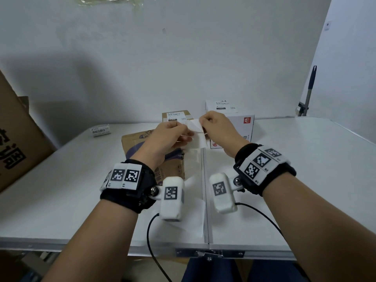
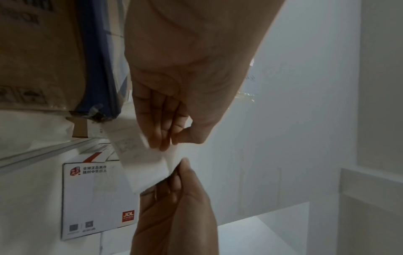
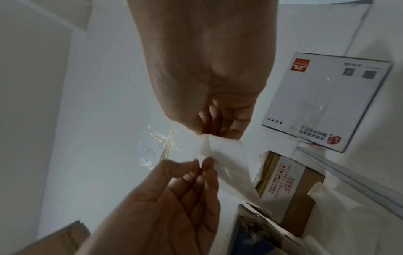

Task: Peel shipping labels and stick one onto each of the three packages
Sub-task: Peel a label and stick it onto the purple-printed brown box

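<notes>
Flanking hands: white box [image 1: 240, 127] right | brown carton [image 1: 142, 147] beneath

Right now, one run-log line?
step: peeling label | left hand: pinches label | right hand: pinches backing corner | brown box: unlabeled

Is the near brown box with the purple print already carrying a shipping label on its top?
No. In the head view the brown box shows only its purple print, while both hands hold the label above it.
</notes>
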### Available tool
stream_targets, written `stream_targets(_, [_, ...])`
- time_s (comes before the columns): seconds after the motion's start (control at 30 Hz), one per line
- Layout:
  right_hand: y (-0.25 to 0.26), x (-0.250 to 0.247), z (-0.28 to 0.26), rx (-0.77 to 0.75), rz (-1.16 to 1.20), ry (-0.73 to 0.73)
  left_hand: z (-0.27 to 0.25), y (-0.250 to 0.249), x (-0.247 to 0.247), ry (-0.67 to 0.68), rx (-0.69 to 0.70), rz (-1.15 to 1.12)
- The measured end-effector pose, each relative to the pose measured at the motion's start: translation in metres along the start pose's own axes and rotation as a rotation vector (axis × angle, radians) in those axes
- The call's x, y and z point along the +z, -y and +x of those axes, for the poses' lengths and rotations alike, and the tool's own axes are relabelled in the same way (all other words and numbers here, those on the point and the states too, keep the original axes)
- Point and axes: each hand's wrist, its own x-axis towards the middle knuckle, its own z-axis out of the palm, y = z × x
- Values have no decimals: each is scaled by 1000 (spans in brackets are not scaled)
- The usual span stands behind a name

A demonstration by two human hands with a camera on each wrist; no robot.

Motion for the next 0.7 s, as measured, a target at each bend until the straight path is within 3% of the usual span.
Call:
stream_targets(0.1, [-2,2,0,61,86,-25,-3,-1,-1,36,-39,-96])
stream_targets(0.2, [-2,7,-2,27,88,-34,-5,-2,6,36,-72,-168])
stream_targets(0.33, [-3,11,-5,22,126,-30,-5,4,14,35,-70,-106])
stream_targets(0.7, [-19,7,-4,223,309,-40,-8,14,15,52,-118,-312])
